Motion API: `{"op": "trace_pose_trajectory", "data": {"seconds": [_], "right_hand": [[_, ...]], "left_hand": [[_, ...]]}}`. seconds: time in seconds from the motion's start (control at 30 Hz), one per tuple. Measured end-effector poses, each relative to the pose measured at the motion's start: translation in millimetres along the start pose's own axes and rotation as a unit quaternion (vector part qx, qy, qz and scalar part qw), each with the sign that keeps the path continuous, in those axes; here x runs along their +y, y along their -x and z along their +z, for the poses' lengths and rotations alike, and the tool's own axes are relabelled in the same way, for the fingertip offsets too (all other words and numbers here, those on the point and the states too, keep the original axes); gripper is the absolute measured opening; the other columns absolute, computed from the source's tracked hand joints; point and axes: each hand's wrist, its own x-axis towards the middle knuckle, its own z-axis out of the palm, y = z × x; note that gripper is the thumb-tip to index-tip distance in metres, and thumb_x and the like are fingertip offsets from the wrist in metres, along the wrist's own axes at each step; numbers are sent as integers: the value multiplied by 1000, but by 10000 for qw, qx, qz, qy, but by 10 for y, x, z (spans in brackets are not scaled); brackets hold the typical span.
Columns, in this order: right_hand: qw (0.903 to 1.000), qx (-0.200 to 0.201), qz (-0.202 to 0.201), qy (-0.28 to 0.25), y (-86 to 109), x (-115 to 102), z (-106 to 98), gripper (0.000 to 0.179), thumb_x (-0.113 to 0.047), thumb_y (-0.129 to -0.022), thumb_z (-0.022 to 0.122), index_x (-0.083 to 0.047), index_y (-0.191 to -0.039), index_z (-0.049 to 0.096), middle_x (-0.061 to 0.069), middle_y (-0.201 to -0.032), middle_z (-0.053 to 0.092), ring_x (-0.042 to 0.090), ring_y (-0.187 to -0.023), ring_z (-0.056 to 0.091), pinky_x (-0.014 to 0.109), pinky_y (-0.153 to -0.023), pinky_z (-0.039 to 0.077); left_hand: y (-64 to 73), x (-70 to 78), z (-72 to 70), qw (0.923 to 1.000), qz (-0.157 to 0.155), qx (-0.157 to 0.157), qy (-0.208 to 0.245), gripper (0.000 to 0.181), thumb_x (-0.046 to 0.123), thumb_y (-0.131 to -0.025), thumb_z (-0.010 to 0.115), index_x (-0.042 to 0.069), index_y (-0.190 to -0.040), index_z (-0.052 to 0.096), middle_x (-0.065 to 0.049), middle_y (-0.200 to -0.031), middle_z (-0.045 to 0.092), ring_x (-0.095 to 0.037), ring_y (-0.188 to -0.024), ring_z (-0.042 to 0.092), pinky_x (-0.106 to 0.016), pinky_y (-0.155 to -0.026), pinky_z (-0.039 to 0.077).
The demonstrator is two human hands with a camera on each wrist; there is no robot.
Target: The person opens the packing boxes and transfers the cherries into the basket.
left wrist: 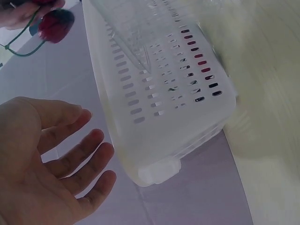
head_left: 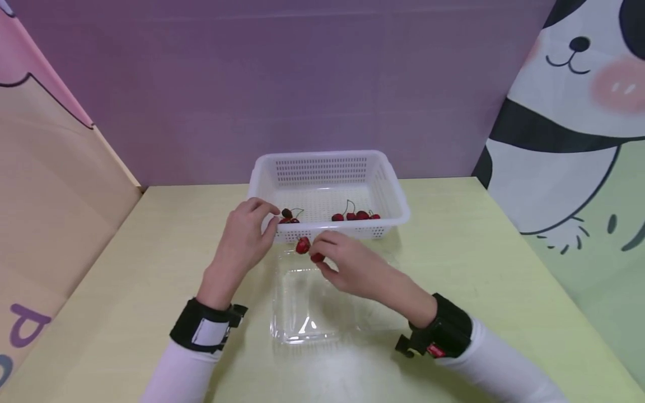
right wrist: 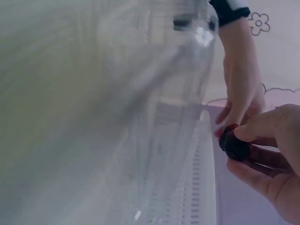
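Observation:
My right hand [head_left: 350, 263] pinches a dark red cherry [head_left: 317, 257] between thumb and fingers, over the far part of a clear plastic container [head_left: 302, 305]. A second cherry [head_left: 302, 245] hangs just left of those fingertips; green stems [left wrist: 22, 51] show beside it in the left wrist view. At the front left corner of a white perforated basket [head_left: 327, 228], my left hand [head_left: 247, 229] hovers with loosely bent fingers and holds nothing. Inside the basket, a few cherries [head_left: 287, 213] lie near the left hand and several more cherries [head_left: 361, 215] lie along the front right.
The basket stands at the back of the pale yellow table [head_left: 166, 263], near a purple backdrop [head_left: 322, 84]. The container sits in front of the basket, its transparent lid [head_left: 378, 313] spread to the right. Printed panels flank the table on both sides.

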Motion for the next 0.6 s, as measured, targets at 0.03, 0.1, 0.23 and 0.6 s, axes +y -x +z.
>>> {"op": "trace_pose_trajectory", "data": {"seconds": [0.03,0.1,0.23,0.6], "right_hand": [[9998,181,4,-42,1,26,-25,19,2,-81,75,-6,-96,65,0,-97,60,13,-88,59,15,-82,43],[9986,512,41,-114,2,64,-83,21,4,-80,76,-4,-95,65,1,-97,61,14,-88,60,15,-82,44],[9950,947,234,-223,19,153,-186,23,7,-78,76,-2,-96,65,4,-97,60,14,-88,62,15,-81,45],[9856,1247,1054,-436,69,431,-357,23,11,-78,74,2,-97,65,6,-99,61,16,-86,66,19,-77,50]], "left_hand": [[0,0,0,10000,-2,-17,-1,10,6,-87,70,1,-96,71,-12,-99,63,-29,-84,60,-35,-71,47],[4,1,-1,10000,-11,-47,-2,10,6,-87,70,1,-96,71,-12,-99,63,-29,-84,60,-35,-71,47],[14,2,4,10000,6,-51,5,10,6,-87,70,0,-96,71,-13,-98,63,-29,-83,60,-34,-70,47],[11,-2,34,9999,82,-34,-80,10,6,-86,71,1,-95,71,-13,-99,63,-30,-83,60,-38,-72,46]]}}
